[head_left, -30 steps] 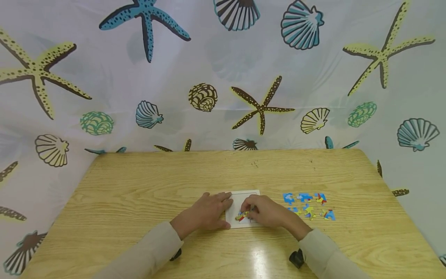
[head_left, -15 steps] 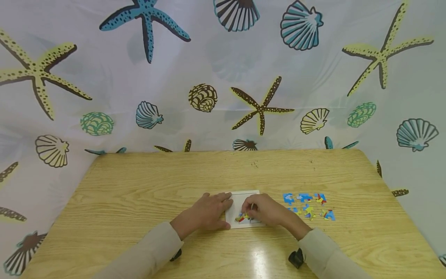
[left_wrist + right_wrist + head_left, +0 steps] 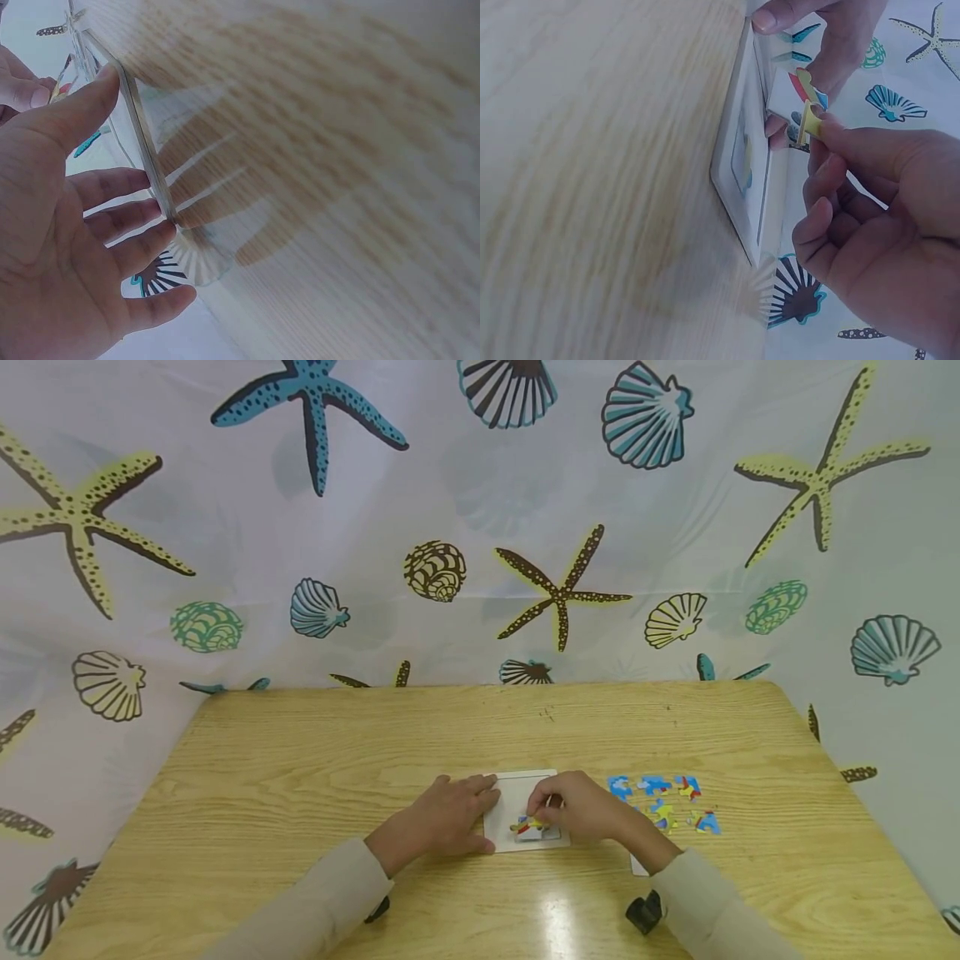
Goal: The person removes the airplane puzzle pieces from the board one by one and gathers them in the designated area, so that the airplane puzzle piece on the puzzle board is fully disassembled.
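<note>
A white puzzle tray [image 3: 508,810] with a recessed frame lies on the wooden table. My left hand [image 3: 447,814] rests at its left side, fingers extended; in the left wrist view the thumb and fingertips touch the tray's edge [image 3: 144,135]. Above the tray, my right hand [image 3: 581,810] pinches a yellow puzzle piece [image 3: 812,124] between thumb and forefinger. A piece with red, yellow and blue [image 3: 801,86] seems joined to it, tilted off the tray. Part of the tray's right side is hidden behind the right hand.
Several loose blue, yellow and red puzzle pieces [image 3: 654,785] lie in two rows to the right. A white corner of something flat [image 3: 639,867] shows beside the right forearm. A patterned curtain [image 3: 420,643] stands behind the wooden table [image 3: 337,735].
The right hand has shifted slightly right, and the pinched pieces moved with it. The white corner beside the right forearm has come into view. The left hand has stayed in place.
</note>
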`<state>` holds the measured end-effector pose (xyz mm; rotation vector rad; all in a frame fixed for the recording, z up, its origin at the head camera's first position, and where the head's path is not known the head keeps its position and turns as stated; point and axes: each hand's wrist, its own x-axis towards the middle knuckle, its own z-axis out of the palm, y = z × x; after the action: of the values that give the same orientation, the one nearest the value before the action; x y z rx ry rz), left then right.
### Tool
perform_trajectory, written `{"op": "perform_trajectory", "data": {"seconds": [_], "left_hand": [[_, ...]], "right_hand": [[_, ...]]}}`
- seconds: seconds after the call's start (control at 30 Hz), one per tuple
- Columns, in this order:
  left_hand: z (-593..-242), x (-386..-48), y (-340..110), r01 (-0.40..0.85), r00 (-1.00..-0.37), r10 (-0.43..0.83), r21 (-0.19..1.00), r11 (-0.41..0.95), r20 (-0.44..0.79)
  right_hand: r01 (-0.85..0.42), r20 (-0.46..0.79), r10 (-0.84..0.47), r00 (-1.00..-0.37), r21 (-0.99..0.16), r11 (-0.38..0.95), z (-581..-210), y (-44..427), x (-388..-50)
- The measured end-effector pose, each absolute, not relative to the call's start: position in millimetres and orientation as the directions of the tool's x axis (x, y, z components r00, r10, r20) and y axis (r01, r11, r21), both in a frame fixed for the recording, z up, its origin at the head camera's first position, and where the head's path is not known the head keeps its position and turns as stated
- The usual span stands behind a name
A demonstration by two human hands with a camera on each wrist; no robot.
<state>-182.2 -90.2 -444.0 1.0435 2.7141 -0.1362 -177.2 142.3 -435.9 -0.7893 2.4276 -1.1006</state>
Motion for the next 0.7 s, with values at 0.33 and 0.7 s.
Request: {"op": "perform_trajectory", "data": {"seconds": [0.33, 0.7], "left_hand": [[-444, -182, -90, 0.678, -0.718, 0.654, -0.026, 0.735, -0.239], [-441, -180, -91, 0.675, -0.72, 0.66, 0.006, 0.738, -0.214]], "right_hand": [[-0.36, -0.061, -0.626, -0.777, -0.774, 0.521, -434, 165, -180], [-0.385, -0.061, -0.626, -0.778, -0.741, 0.551, -432, 186, -179]]}}
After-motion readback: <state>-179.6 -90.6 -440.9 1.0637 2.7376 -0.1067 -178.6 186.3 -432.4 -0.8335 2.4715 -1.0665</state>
